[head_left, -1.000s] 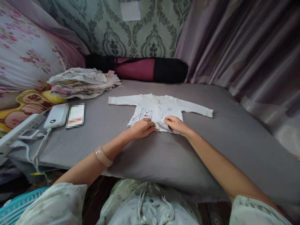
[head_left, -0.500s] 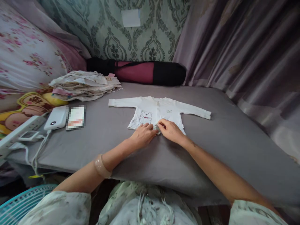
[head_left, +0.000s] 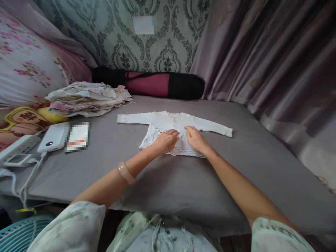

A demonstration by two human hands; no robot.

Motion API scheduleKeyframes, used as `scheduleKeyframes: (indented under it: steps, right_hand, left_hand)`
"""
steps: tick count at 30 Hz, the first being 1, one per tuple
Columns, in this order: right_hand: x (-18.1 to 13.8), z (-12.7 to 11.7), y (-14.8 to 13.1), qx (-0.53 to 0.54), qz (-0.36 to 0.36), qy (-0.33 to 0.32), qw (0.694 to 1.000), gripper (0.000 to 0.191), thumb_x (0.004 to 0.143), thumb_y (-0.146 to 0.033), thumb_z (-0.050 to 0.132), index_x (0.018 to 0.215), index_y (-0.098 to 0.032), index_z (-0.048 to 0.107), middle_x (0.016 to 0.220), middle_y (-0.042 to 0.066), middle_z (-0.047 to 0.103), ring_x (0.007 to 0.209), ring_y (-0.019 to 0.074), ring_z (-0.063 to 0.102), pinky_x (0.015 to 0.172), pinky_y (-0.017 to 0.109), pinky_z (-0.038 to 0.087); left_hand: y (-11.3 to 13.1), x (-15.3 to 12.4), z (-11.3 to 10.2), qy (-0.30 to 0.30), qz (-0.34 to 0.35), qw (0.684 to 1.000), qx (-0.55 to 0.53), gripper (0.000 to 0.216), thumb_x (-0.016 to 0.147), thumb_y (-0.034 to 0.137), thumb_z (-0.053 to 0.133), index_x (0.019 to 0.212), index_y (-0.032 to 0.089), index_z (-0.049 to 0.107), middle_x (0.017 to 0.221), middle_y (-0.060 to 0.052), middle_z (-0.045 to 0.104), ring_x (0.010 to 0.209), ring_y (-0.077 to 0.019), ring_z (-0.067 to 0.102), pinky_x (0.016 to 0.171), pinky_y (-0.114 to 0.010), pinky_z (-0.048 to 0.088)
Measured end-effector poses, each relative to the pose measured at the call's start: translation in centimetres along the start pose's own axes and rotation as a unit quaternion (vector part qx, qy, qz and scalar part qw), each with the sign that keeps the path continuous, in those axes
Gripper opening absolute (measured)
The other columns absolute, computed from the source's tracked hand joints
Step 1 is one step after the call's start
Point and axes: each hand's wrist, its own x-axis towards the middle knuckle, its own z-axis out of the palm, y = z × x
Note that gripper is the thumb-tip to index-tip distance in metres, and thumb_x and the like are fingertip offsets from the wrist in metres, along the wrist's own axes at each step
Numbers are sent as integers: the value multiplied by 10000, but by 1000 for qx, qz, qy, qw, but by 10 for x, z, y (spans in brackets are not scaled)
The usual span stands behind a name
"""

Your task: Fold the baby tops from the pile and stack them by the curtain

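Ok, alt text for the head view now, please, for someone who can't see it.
The left hand and right hand are over a small white long-sleeved top, spread on a gray sheet, sleeves out sideways. A cloth pile and a black-and-maroon roll lie farther back.

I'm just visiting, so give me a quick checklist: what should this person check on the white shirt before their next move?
1. Shirt spread on the grey sheet: ok.
2. Both sleeves stretched outward: ok.
3. Printed animal fully visible: not ok; the left hand covers part.
4. Front fastened: cannot tell; details too small, and the left hand and right hand are over the front.
5. Clothes pile apart from the shirt: ok.
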Motion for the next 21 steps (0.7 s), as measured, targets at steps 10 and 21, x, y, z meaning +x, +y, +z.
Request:
scheduleKeyframes:
  steps: [10,21]
  right_hand:
    - [-11,18,26,-155,-36,-139,977,595,983,-422,222,1520,-166,241,1596,107,146,1468,249,96,1174,499,78]
    - [-81,-18,7,-81,-145,-236,957,525,1003,-417,251,1507,-276,281,1598,39,135,1469,220,70,1185,495,31]
  left_hand:
    - [-18,2,27,-93,-51,993,43,679,956,591,262,1498,182,282,1575,-141,220,1447,-315,194,1154,-501,175]
    - [-24,5,31,-90,-52,994,18,580,988,501,210,1477,209,317,1575,-108,241,1457,-268,181,1159,-487,155]
